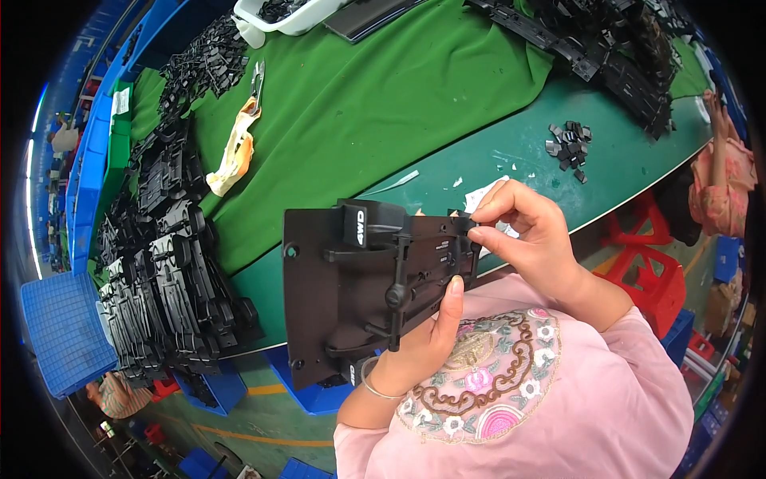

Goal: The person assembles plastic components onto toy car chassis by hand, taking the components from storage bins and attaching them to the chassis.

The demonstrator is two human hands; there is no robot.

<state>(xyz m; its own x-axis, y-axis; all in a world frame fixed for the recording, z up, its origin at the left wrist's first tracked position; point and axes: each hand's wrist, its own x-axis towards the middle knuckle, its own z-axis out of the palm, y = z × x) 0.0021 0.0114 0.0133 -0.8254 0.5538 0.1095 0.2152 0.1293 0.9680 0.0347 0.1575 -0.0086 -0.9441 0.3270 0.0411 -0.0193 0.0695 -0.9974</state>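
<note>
My left hand [427, 339] is closed round a black plastic toy-car chassis [311, 287], its thumb lying on the moulded face. The chassis is held tilted up above the near edge of the table, with a wide flat plate toward the left and raised bars across its middle. At its upper right end, my right hand [531, 231] pinches with thumb and forefinger. A small dark piece [464, 223] shows at those fingertips, mostly hidden. To the right on the table lies a small heap of little black pieces [570, 149].
Stacked black chassis parts [171, 279] line the left side, and a pile of small black parts [209, 68] lies behind them. A cutting tool with a wrapped handle [238, 148] rests on the green cloth [351, 112]. More black parts [606, 64] are heaped far right; red stools [650, 279] stand below.
</note>
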